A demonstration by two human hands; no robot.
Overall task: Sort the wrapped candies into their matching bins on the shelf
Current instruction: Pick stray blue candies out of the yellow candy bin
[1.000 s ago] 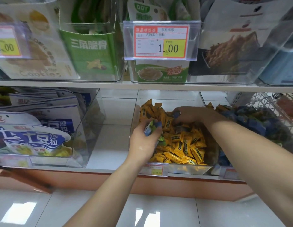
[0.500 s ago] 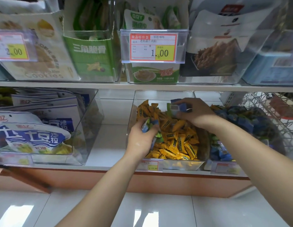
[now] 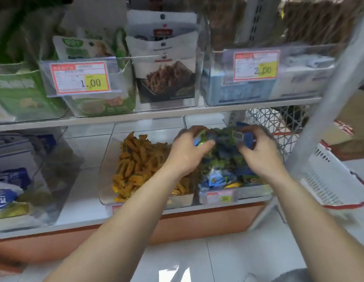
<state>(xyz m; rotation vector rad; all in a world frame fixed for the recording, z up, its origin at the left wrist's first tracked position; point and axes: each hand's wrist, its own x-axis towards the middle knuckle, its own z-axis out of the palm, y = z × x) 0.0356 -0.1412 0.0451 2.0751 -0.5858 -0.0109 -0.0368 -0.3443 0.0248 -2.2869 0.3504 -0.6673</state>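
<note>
**Inspector:** Left hand, position and state?

**Assistant:** The left hand (image 3: 188, 153) is at centre frame. It is raised over the left part of the clear plastic blue-candy bin (image 3: 250, 191). Its fingers are curled round a few blue and green wrapped pieces (image 3: 199, 141), with the thumb under them.

**Inspector:** Right hand?

**Assistant:** The right hand (image 3: 260, 153) is just right of centre, over the same bin. Fingers and thumb pinch a clutch of blue wrapped pieces (image 3: 243, 137), one showing a pale printed label. The two hands are near each other but apart.

**Inspector:** Contents of that bin?

**Assistant:** It holds a heap of blue and green wrapped candies (image 3: 223, 162), directly below both hands. One yellow piece lies low at the front. A small price label on the front wall is too blurred to read.

**Inspector:** Neighbouring bin?

**Assistant:** The clear plastic yellow-candy bin (image 3: 107, 180) stands just beside it, left of centre on the same white lower shelf (image 3: 81, 180). It is filled with yellow wrapped candies (image 3: 138, 165). The left forearm crosses its front right corner.

**Inspector:** Surroundings?

**Assistant:** On the upper shelf there is a red-and-yellow price tag reading 1.00 (image 3: 81, 78) at upper left. Another price tag reading 2.00 (image 3: 256, 65) is at upper right. A white snack pouch with a dark food picture (image 3: 164, 66) stands between them. A white wire basket (image 3: 276, 123) sits behind the right hand. A white plastic basket with a red rim (image 3: 329, 188) is at the right edge.
</note>
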